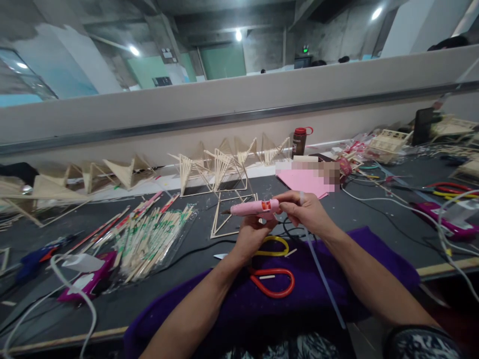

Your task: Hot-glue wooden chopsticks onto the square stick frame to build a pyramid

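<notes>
Your left hand [251,240] is partly hidden behind the glue gun [247,208]. Blurring covers part of the pink paper [299,182], right of centre; the bottom edge cuts your right sleeve [421,343].

the left hand [251,239] and right hand [311,214] are bare, forearms [374,279] too. the right sleeve [422,343] is dark with a pale pattern and black hem; similar cloth [316,345] shows dimly below, perhaps the same garment.

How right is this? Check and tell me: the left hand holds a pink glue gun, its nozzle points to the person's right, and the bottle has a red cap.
The direction is wrong: the head view shows the nozzle pointing to the person's left. The left hand holds a pink glue gun, and the bottle has a red cap.
</notes>
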`<control>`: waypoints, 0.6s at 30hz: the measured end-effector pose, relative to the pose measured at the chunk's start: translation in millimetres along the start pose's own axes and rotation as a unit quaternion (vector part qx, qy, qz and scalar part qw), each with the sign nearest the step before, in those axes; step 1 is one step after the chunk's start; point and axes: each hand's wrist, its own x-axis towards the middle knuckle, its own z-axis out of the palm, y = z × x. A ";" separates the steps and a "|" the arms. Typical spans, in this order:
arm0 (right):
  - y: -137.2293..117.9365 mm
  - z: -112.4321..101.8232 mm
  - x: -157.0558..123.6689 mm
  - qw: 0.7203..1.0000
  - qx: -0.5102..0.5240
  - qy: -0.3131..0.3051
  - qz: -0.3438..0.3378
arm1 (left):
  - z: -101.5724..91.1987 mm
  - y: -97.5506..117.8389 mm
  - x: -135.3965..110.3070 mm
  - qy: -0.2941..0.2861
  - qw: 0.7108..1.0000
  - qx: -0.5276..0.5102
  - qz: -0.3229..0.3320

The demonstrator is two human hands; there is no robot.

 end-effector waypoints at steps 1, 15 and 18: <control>0.4 -0.3 0.0 1.000 -0.001 0.010 -0.001 | -0.5 -0.9 0.3 0.000 1.000 0.012 0.001; 0.8 -30.3 7.5 0.980 -0.107 0.156 -0.066 | 1.0 16.5 -0.9 -0.007 0.998 -0.046 -0.038; -3.4 -51.9 18.6 0.932 -0.269 0.230 -0.075 | -1.5 21.4 -1.2 -0.037 0.994 -0.074 -0.065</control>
